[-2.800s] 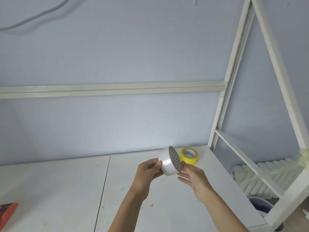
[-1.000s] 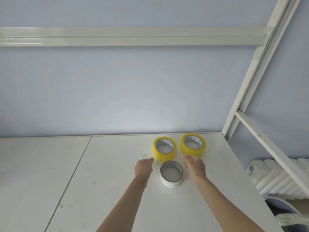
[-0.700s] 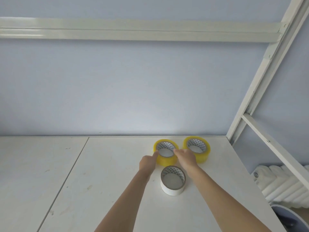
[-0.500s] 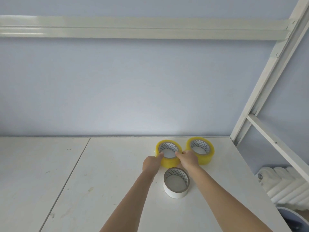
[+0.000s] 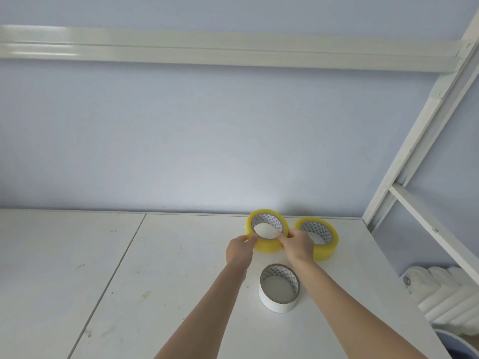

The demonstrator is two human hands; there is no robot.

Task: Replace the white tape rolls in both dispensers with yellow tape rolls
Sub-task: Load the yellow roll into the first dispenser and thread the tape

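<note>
**Lifting the first yellow roll off the worktop**

While both hands are on the left yellow tape roll (image 5: 267, 233), I treat this as the pick-up step. My left hand (image 5: 238, 251) pinches the roll's near-left rim and my right hand (image 5: 298, 246) pinches its near-right rim, fingers curled over the edge toward the core. The roll sits tilted, its far side raised, its opening turned toward me, near the back edge of the worktop (image 5: 160, 294).

To do this well, I would keep each grip on opposite sides of the rim so the roll does not swing, and lift it straight up before drawing it toward me. The second yellow tape roll (image 5: 320, 239) lies just beside it on the right, close to my right knuckles, so I judge a sideways drag could nudge it. The white tape roll (image 5: 280, 288) lies flat between my forearms, nearer to me; bringing the yellow roll back low could knock it.

No dispenser is in view, so I cannot tell where the roll must travel.
</note>
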